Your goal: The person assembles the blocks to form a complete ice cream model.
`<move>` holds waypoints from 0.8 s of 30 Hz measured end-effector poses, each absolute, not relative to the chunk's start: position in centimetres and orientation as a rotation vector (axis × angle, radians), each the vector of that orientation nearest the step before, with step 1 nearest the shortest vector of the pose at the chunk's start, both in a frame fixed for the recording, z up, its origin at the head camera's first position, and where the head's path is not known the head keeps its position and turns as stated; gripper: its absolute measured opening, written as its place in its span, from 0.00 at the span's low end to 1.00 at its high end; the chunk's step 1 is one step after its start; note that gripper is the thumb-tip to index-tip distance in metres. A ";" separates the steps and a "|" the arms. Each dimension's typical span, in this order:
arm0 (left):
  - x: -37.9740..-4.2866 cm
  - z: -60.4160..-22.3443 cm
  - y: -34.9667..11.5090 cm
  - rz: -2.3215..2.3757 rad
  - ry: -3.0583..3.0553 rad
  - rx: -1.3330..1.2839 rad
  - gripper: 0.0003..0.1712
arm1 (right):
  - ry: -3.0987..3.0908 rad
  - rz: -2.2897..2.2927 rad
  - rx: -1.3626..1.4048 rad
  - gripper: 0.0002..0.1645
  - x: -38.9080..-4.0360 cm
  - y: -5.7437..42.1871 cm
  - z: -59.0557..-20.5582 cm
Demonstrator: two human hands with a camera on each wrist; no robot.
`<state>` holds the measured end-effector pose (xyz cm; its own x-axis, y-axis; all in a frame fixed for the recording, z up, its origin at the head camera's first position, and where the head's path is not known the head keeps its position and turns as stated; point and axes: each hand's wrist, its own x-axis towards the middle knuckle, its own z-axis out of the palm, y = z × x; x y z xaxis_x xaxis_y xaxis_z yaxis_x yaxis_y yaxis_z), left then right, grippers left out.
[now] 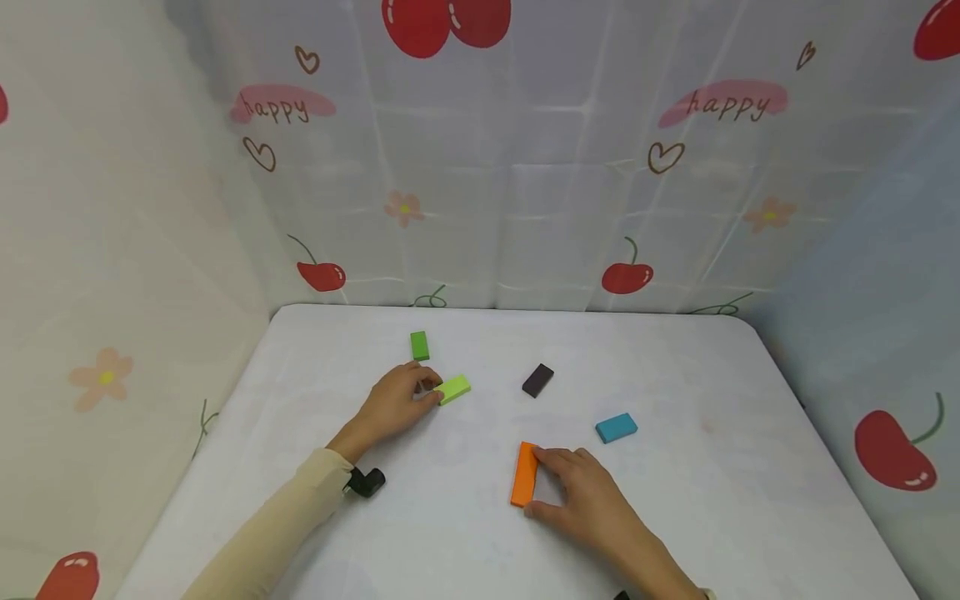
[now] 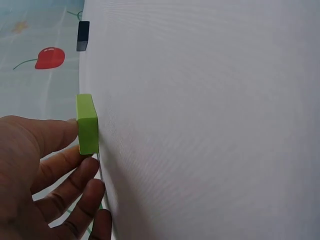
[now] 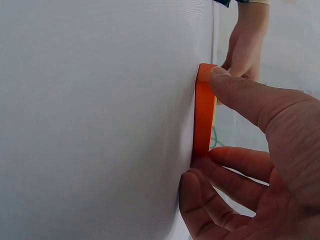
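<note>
My left hand [image 1: 399, 398] pinches a lime-green block [image 1: 454, 389] between thumb and fingers, left of the table's middle. In the left wrist view, the thumb lies against one side of the lime-green block [image 2: 88, 131], with the fingers below. Nearer the front, my right hand [image 1: 585, 500] holds a longer orange block [image 1: 523, 475] by its two ends. The right wrist view shows the thumb at one end of the orange block [image 3: 203, 115] and fingertips at the other, close to the white tabletop. Just beyond the left hand lies a darker green block [image 1: 419, 346].
A dark brown block [image 1: 537, 380] lies toward the back, right of the lime-green one. A blue block [image 1: 617, 427] is to the right, beyond the right hand. The white table [image 1: 750, 517] is bordered by cherry-print curtains [image 1: 495, 208] at the back and sides.
</note>
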<state>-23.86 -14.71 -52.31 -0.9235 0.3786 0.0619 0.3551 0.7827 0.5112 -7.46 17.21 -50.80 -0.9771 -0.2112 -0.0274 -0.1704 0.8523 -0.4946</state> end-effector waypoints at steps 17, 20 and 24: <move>-24.0 -52.1 -14.1 0.842 2.875 0.618 0.13 | 2.835 -0.834 -0.511 0.40 -8.5 18.5 -50.8; -24.0 -51.9 -14.1 0.846 2.860 0.603 0.14 | 2.828 -0.836 -0.516 0.40 -8.7 18.5 -50.8; -24.2 -51.9 -14.0 0.861 2.834 0.569 0.14 | 2.836 -0.844 -0.518 0.40 -8.8 18.4 -51.0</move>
<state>-24.23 -14.01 -51.93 -0.9213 0.3887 -0.0100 0.3174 0.7666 0.5581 -8.76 18.42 -50.97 -0.9312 -0.3631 -0.0335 -0.2857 0.7836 -0.5516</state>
